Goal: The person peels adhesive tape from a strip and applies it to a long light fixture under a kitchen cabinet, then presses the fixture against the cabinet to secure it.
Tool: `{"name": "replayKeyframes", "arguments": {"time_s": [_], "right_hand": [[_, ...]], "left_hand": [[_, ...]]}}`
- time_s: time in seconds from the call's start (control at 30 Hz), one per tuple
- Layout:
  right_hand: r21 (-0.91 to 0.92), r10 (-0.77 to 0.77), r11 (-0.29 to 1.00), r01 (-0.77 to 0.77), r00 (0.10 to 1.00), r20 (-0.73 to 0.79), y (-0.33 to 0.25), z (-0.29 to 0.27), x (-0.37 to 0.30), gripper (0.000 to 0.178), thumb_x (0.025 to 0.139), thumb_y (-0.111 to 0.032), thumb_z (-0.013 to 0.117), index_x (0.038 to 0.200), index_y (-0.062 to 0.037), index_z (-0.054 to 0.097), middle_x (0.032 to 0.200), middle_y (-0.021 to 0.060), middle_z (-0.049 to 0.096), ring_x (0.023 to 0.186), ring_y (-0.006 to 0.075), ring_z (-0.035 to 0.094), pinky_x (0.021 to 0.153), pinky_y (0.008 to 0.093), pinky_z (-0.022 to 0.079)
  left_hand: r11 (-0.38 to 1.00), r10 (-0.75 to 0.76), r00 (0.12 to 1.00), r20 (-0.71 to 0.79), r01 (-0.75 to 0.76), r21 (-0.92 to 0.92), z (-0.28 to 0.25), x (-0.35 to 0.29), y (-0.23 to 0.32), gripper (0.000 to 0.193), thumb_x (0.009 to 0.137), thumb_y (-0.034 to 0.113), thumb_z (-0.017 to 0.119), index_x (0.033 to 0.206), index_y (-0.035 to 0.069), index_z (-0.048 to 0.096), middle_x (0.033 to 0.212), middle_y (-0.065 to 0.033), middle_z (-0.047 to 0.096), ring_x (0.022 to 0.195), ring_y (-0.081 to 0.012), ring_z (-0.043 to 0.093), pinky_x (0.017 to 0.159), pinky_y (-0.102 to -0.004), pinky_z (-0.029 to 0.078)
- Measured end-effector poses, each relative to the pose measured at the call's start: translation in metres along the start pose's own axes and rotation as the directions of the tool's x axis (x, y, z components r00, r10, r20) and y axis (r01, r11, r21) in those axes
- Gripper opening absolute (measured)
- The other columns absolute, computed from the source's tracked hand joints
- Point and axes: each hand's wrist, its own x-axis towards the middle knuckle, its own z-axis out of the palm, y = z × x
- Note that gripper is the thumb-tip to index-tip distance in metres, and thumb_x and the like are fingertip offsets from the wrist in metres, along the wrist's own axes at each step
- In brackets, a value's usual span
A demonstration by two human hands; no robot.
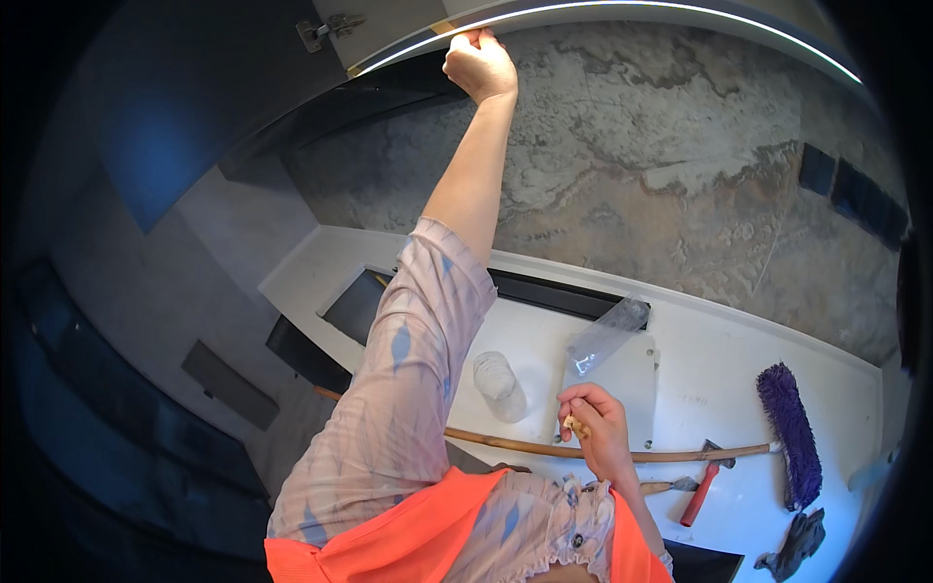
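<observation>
1. Your left hand (481, 70) is raised at the front edge of the overhead cabinet (394, 24), right by the glowing light strip (622, 4). Its fingers are curled in tightly; you can't tell from this view whether they grip anything.
2. Your right hand (595, 432) is low, over the white countertop (729, 389). Its thumb and fingers are bent closed around a small yellowish crumpled piece (577, 427), part of which shows between them.
3. The light strip runs in a bright curve along the cabinet's edge, above the mottled grey backsplash (632, 165). To its left, you have a dark cabinet door (194, 97) with a metal hinge (328, 32).
4. On the countertop, left of your right hand, is a translucent cylindrical container (499, 381). Beyond that hand, a clear plastic bag (610, 335) overlaps a white panel (630, 394) with holes near its corners.
5. A wooden pole (530, 444) crosses the countertop, passing behind your right hand in this view. At its right end is a purple fluffy duster head (789, 437).
6. Right of your right forearm lies a red-handled scraper (700, 496), its head near the pole. A dark grey crumpled cloth (797, 546) lies near the duster head's lower end.
</observation>
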Motion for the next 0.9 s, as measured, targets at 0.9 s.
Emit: {"name": "replayKeyframes", "arguments": {"time_s": [0.9], "right_hand": [[-0.036,-0.002,0.999,-0.004,0.989,-0.147,0.025,0.033,0.016,0.017,0.097,-0.006,0.05,0.102,0.0015,0.064,0.084,0.0063,0.061,0.07,0.0116,0.055,0.061,0.026,0.046]], "left_hand": [[0.989,0.15,0.987,0.064,-0.15,0.007,-0.007,0.003,-0.011,0.013,0.078,0.008,0.074,0.077,-0.002,0.065,0.068,-0.0119,0.069,0.061,-0.024,0.068,0.063,-0.0323,0.053]]}}
